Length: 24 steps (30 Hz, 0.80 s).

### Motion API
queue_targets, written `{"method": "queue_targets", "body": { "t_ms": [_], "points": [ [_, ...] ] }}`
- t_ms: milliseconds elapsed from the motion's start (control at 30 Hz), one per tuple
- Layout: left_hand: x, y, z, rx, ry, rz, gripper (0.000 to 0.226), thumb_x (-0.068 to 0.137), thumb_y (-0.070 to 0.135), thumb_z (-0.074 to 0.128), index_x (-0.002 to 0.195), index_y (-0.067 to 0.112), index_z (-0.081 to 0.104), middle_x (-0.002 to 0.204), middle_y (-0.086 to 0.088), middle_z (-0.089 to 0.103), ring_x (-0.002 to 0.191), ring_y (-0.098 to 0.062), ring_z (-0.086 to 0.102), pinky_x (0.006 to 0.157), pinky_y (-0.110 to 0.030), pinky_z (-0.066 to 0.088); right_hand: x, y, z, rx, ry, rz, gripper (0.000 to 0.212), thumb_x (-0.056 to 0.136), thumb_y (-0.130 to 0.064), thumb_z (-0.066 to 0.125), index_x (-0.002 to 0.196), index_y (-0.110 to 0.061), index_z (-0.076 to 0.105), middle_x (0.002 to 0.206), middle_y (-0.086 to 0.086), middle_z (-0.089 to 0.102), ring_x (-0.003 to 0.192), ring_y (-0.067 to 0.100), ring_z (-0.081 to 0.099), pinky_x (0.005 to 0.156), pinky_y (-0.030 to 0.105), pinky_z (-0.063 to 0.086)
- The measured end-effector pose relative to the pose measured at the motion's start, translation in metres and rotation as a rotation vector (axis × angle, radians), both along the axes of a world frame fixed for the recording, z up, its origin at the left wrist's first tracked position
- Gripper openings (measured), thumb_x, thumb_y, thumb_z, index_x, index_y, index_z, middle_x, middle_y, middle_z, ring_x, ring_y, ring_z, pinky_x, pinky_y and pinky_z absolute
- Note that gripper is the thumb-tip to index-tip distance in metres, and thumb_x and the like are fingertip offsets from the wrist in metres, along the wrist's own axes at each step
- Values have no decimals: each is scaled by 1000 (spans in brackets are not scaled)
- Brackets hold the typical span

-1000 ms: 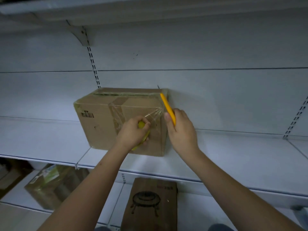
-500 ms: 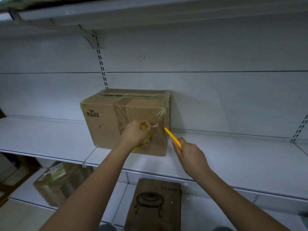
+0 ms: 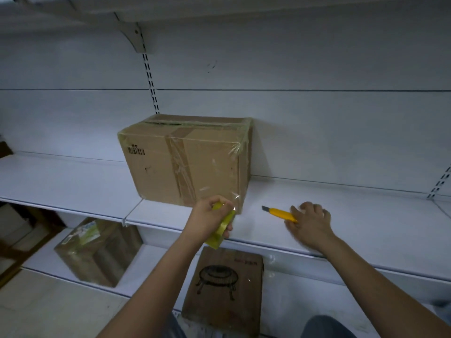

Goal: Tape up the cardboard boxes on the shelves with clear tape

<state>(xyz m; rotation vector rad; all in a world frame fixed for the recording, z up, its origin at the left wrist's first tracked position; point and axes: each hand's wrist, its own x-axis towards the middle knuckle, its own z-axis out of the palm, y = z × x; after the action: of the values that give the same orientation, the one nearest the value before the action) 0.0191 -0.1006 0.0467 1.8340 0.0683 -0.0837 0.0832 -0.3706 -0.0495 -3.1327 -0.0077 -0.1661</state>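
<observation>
Knife [image 3: 280,213] lowered onto shelf [image 3: 366,223] (blade blurred), left grip [image 3: 207,222] holding tape roll [image 3: 220,230]

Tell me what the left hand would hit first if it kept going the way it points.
Most likely the box: the left hand, gripping the tape roll, points up and forward at its lower right corner. Depth is unclear; it may already be touching.

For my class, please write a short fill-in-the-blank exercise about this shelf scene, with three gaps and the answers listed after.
1. The left hand grips a roll of ____ tape.
2. The yellow utility knife lies on the shelf with its blade pointing toward the cardboard ____.
3. The right hand rests on the knife's ____ end.

Missing words: clear; box; handle
</observation>
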Motion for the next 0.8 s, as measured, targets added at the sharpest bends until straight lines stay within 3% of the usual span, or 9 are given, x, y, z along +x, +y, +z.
{"method": "queue_targets", "body": {
  "t_ms": [100,200,300,400,467,533,600,667,800],
  "points": [
    [-12,-5,-7,-22,-1,48,16,99,19,60,91,8,68,55,-4,61,40,-8,57,41,-17,46,-13,30,27,448,-217,159,64,94,-62,39,131,-15,62,135,8,54,122,28,51,101,35,38],
    [-21,-7,-20,2,-31,72,16,98,17,60,87,9,69,60,1,62,41,3,56,42,-12,43,-41,81,61,953,58,330,46,88,-55,60,123,-26,65,111,-12,63,96,-4,60,78,4,41],
    [-29,-6,-35,33,-5,70,20,99,25,59,93,10,72,62,-1,66,45,-4,59,48,-19,51,-49,111,60,970,76,359,26,82,-42,76,100,-23,74,89,-13,70,80,-3,64,66,7,46],
    [-30,-1,-55,52,47,93,18,98,31,59,96,19,73,71,-5,71,57,-16,66,57,-26,57,-41,116,41,1007,76,327,4,82,-22,79,82,-18,78,71,-8,72,67,2,67,66,18,52],
    [-28,0,-75,103,65,96,20,94,41,59,97,27,72,83,-6,74,73,-24,72,74,-39,62,-39,117,29,995,83,309,4,82,-20,79,78,-20,78,71,-10,72,68,2,67,68,19,54],
    [-27,-5,-93,103,115,109,27,94,47,56,109,28,69,92,-9,74,80,-28,72,79,-47,62,-37,121,18,939,54,299,8,82,-20,78,75,-24,77,71,-14,71,70,-2,66,67,11,51],
    [-27,-10,-104,208,106,119,39,99,47,50,135,31,56,95,-4,72,78,-16,68,72,-27,61,-37,123,9,891,33,277,11,82,-17,78,73,-24,77,70,-17,69,70,-3,64,64,4,45],
    [-29,-15,-108,277,66,140,63,102,38,50,157,28,21,81,1,64,68,-5,56,56,-7,44,-35,123,2,852,13,260,10,82,-14,77,75,-21,78,71,-13,70,70,-1,64,64,4,43],
    [-25,-19,-109,199,46,141,79,103,25,54,158,23,-2,66,8,49,58,-5,48,51,-8,41,-33,124,-7,778,-54,260,6,84,-15,75,82,-19,79,82,-6,74,74,2,64,69,7,45]
  ]
}}
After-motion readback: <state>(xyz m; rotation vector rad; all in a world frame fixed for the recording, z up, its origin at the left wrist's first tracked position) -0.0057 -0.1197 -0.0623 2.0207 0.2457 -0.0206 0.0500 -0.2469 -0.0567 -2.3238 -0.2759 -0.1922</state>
